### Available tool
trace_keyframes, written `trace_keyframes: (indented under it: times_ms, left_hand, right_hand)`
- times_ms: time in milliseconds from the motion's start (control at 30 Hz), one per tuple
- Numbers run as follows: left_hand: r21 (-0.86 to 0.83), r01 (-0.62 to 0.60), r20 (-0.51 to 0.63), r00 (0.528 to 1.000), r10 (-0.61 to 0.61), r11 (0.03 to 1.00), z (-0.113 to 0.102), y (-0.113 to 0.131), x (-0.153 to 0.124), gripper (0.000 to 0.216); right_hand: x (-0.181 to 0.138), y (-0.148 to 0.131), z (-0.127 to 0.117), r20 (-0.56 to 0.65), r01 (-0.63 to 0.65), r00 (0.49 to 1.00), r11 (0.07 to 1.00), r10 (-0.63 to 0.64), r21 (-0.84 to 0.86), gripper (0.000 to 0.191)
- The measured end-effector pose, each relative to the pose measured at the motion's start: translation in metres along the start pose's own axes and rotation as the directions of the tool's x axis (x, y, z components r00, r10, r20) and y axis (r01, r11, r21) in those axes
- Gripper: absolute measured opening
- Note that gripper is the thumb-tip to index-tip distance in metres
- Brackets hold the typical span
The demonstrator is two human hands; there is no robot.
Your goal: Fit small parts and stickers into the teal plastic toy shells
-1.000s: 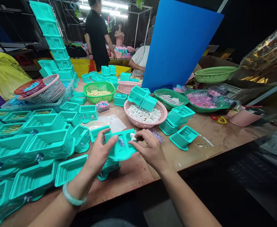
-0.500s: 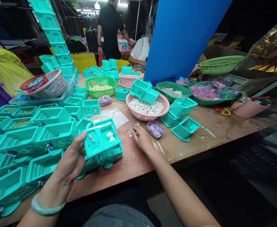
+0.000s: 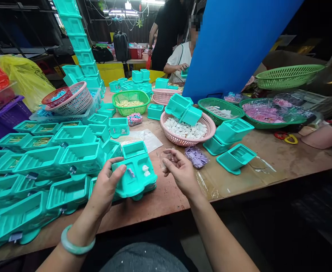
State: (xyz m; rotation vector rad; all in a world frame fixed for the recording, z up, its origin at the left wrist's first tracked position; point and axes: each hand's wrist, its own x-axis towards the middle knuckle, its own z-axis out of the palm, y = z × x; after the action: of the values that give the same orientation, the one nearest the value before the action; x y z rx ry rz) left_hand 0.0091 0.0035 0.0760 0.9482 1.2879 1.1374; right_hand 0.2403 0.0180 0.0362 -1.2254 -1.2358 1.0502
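Note:
My left hand (image 3: 106, 185) grips a turquoise plastic box (image 3: 134, 185) by its left side, thumb on top. On the box's face sit a small white dog figure (image 3: 146, 170) and a little purple piece (image 3: 131, 173). Off to the box's right, my right hand (image 3: 179, 170) pinches a small clear plastic piece (image 3: 164, 156) between thumb and fingers, just above the table. A clear pack of purple pieces (image 3: 196, 157) lies right beside that hand. Behind it stands a pink basket (image 3: 171, 138) of white figures, with turquoise boxes (image 3: 184, 107) resting on top.
Rows of turquoise boxes (image 3: 38, 162) cover the table's left side, and a tall stack (image 3: 79, 45) rises behind them. More boxes (image 3: 235, 156) stand at right. A green basket (image 3: 130, 109) holds yellowish pieces. A blue panel (image 3: 234, 45) leans at the back, near a seated person (image 3: 180, 56).
My right hand has lifted off the table with the clear piece and turned upward. The box in my left hand has tilted more toward me. The view has swung left.

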Motion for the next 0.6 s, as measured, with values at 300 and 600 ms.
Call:
trace_keyframes:
  times_ms: [300, 600]
  left_hand:
    - [0.045, -0.006, 0.048, 0.999, 0.004, 0.999, 0.006, 0.005, -0.005, 0.063]
    - [0.064, -0.023, 0.033, 0.999, 0.021, 0.998, 0.006, 0.008, -0.007, 0.067]
  right_hand:
    - [-0.022, -0.017, 0.015, -0.058, 0.141, 0.988, 0.990, -0.142, -0.027, 0.018]
    - [-0.028, -0.022, 0.014, -0.070, 0.127, 0.989, 0.992, -0.127, -0.007, 0.018]
